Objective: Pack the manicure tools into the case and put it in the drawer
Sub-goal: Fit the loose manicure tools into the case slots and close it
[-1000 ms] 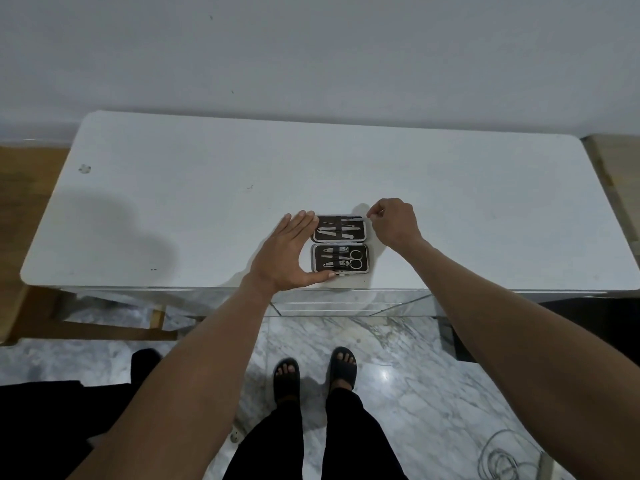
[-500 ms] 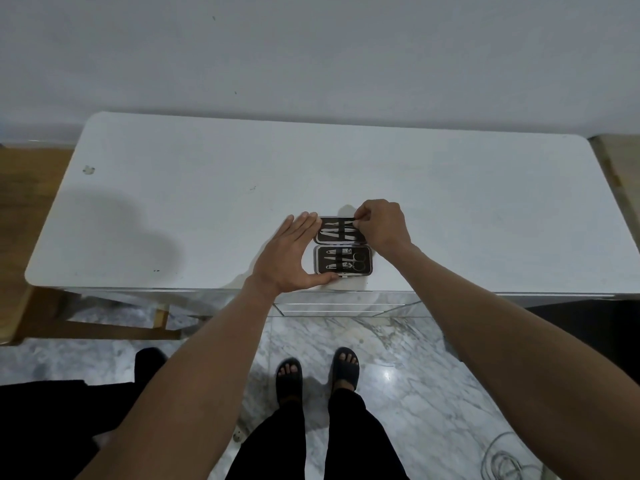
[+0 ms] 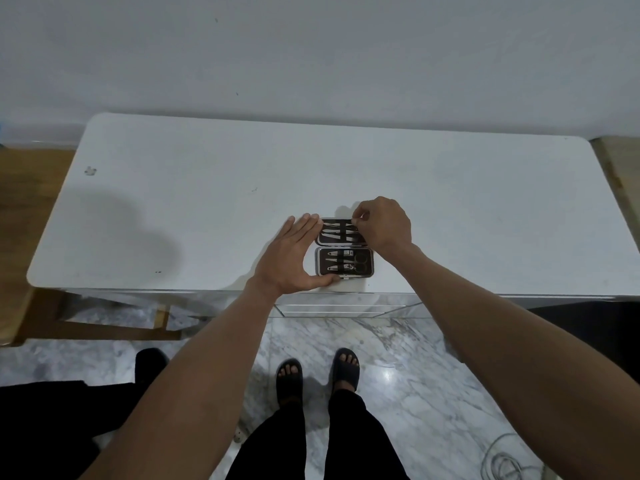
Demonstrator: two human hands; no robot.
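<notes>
Dark-lined case [image 3: 344, 247] lies open near the worktop's [image 3: 207, 202] front edge. Left hand [image 3: 292, 258], spread flat, braces its left side; right hand [image 3: 382, 225] pinches a thin tool [image 3: 337, 223] in the far half. Packing looks nearly done; next seat it, then close.

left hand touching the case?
Touching. Head view: the left hand lies flat beside the open case, its thumb pressed against the case's near-left corner.
</notes>
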